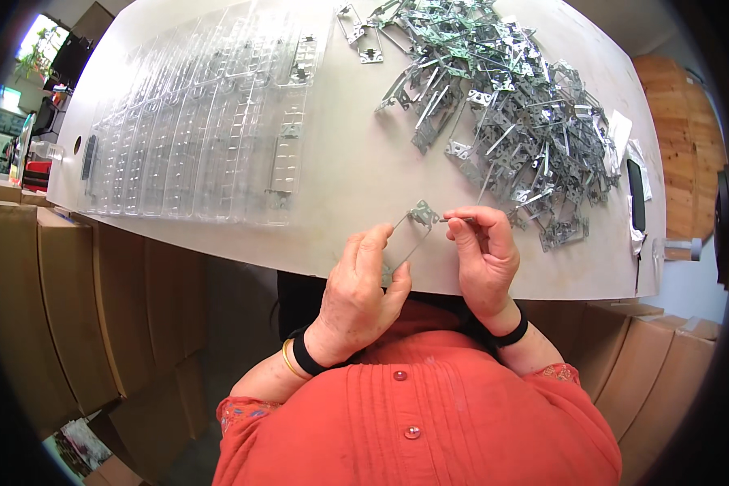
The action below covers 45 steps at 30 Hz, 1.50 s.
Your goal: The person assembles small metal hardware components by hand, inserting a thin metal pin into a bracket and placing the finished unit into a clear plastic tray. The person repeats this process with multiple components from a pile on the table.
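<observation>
Above the table's near edge, my left hand point(360, 279) grips a thin metal bracket point(421, 214), a narrow frame with a wider plate at its far end. The bracket's near part is partly covered by my fingers. Just to the right, my right hand point(488, 257) is closed in a pinch between thumb and forefinger. A thin dark piece sticks out of that pinch toward the bracket's plate end; its kind is too small to make out. Beyond my right hand lies a large heap of similar metal brackets point(502, 113), tangled together.
Clear plastic trays point(194, 154) with rows of compartments cover the table's left side; a few brackets lie in the rightmost column. A dark phone point(637, 194) and white wrappers rest at the right edge of the table point(340, 162). Cardboard boxes point(65, 308) stand below on both sides.
</observation>
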Each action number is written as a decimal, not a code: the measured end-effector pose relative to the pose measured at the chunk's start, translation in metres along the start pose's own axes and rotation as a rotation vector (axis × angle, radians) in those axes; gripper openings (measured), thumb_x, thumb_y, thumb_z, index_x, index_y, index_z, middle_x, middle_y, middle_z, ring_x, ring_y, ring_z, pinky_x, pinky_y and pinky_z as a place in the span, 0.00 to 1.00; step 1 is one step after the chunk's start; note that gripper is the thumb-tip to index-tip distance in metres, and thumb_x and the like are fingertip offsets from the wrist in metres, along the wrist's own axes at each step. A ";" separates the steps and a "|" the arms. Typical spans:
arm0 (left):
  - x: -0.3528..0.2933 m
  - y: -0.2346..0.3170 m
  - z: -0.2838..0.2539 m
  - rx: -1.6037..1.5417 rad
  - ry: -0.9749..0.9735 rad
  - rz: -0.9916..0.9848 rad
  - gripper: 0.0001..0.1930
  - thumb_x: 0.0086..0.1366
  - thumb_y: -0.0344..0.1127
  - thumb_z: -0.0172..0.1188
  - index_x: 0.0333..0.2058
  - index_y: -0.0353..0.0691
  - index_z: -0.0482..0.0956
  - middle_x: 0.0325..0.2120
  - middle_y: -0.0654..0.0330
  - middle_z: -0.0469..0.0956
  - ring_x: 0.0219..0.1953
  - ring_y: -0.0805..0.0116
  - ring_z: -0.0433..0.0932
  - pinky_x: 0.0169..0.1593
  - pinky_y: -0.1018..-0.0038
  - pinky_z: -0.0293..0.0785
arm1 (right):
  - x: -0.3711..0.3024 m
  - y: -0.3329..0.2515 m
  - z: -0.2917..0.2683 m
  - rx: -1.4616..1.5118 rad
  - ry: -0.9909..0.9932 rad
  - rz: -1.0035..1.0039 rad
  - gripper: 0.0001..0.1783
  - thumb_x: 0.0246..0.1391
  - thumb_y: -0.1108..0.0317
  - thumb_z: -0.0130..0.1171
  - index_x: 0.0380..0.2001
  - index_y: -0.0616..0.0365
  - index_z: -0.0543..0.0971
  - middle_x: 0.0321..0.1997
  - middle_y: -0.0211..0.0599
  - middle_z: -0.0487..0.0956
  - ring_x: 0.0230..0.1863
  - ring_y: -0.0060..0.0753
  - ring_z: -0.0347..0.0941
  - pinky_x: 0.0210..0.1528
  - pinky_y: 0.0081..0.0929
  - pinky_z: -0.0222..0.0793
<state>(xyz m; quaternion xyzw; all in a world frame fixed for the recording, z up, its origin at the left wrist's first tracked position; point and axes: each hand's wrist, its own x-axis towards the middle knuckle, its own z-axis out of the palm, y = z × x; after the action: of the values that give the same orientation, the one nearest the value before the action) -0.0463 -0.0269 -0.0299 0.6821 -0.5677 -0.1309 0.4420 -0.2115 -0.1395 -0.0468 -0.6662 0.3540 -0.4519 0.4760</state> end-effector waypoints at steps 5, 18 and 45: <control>-0.002 0.000 -0.001 -0.035 -0.035 -0.009 0.31 0.57 0.21 0.73 0.61 0.31 0.75 0.44 0.48 0.80 0.42 0.53 0.81 0.44 0.62 0.82 | 0.001 0.001 0.001 -0.020 -0.008 0.023 0.07 0.72 0.74 0.67 0.49 0.58 0.80 0.44 0.29 0.87 0.39 0.15 0.79 0.44 0.18 0.77; -0.003 -0.004 -0.001 -0.055 -0.014 0.017 0.31 0.57 0.21 0.73 0.60 0.31 0.76 0.43 0.50 0.80 0.40 0.57 0.81 0.40 0.64 0.82 | 0.001 0.000 0.001 -0.064 -0.020 0.017 0.07 0.71 0.77 0.66 0.50 0.59 0.81 0.43 0.31 0.87 0.40 0.17 0.81 0.45 0.19 0.78; -0.004 -0.003 0.000 -0.046 -0.016 0.022 0.31 0.57 0.21 0.73 0.60 0.32 0.76 0.43 0.50 0.80 0.40 0.57 0.82 0.40 0.64 0.82 | -0.001 -0.004 0.003 -0.139 -0.009 -0.047 0.07 0.69 0.80 0.67 0.46 0.61 0.81 0.44 0.33 0.84 0.37 0.21 0.79 0.41 0.21 0.77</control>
<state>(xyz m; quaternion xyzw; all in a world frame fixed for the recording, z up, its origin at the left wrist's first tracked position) -0.0455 -0.0230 -0.0334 0.6645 -0.5754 -0.1447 0.4543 -0.2091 -0.1362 -0.0434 -0.7078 0.3667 -0.4344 0.4194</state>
